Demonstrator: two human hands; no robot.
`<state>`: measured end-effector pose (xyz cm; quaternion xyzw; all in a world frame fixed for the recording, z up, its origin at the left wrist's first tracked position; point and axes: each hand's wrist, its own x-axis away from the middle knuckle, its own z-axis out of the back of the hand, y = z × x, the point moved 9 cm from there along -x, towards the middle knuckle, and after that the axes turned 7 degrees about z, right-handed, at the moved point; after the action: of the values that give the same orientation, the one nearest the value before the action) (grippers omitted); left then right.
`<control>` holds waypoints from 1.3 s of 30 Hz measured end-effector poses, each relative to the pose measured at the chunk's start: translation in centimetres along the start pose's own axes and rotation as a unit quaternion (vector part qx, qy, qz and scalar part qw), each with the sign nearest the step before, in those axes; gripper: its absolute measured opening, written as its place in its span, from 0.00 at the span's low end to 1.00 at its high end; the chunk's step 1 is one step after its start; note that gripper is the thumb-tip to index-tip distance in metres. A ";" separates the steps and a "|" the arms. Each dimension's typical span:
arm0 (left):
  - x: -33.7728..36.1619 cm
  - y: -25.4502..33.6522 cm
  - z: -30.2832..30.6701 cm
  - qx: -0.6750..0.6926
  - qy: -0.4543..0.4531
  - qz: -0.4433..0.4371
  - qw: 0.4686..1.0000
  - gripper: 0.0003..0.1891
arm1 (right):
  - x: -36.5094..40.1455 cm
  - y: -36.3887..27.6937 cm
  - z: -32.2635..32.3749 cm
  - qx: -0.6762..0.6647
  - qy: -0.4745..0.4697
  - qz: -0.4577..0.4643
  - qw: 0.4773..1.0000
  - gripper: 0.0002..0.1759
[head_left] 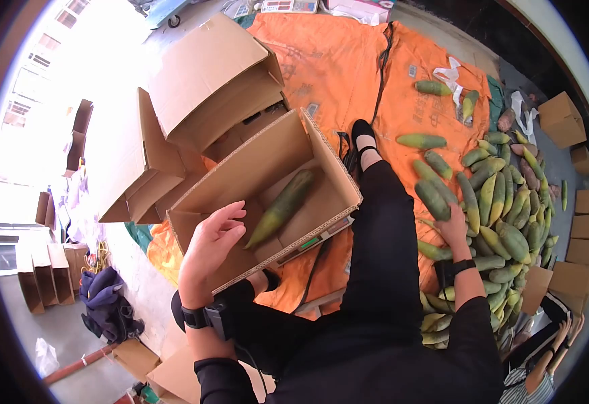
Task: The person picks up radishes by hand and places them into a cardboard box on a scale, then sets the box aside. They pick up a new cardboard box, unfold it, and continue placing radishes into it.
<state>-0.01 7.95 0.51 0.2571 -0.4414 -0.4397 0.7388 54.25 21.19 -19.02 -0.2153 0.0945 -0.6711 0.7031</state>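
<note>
An open cardboard box (254,163) stands before me between my legs, with one long green radish (282,207) lying slantwise on its bottom. My left hand (213,241) hovers over the near left side of this box, fingers apart and nothing in them. To the right, my right hand (452,226) is closed around the lower end of a dark green radish (431,200) at the edge of a large heap of green radishes (513,239). Its palm side is hidden from me.
Orange tarpaulin (335,64) covers the floor. Other open cardboard boxes (207,64) stand beyond and left of mine. Some loose radishes (421,141) lie on the tarp near my foot. Another person's hands (567,331) show at lower right. A dark bag (109,303) lies at left.
</note>
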 end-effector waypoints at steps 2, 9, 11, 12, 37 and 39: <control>0.2 0.0 0.2 -0.006 0.001 -0.005 1.000 0.22 | -1.9 -6.1 4.2 -0.003 0.072 0.082 0.994 0.35; 0.9 0.9 1.3 0.142 0.001 -0.064 0.988 0.21 | 0.4 -32.6 16.9 -0.014 0.194 0.378 0.905 0.29; 1.5 1.7 2.0 0.174 0.016 -0.081 0.981 0.21 | 2.5 -38.4 16.9 -0.004 0.175 0.467 0.866 0.29; 1.8 2.3 2.0 0.218 0.013 -0.087 0.972 0.23 | 3.5 -40.8 16.3 -0.006 0.164 0.504 0.848 0.27; -2.1 -5.9 0.0 0.037 0.073 0.142 0.986 0.28 | 6.4 -42.7 3.7 -0.107 0.082 0.525 0.840 0.09; -2.7 -7.4 0.9 0.007 0.073 0.129 0.989 0.26 | 6.1 -42.5 3.4 -0.107 0.090 0.513 0.847 0.09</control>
<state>-4.58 6.79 -5.92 0.2346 -0.4189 -0.3181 0.8175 17.80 15.53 3.18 -0.1487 0.3255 -0.2169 0.9082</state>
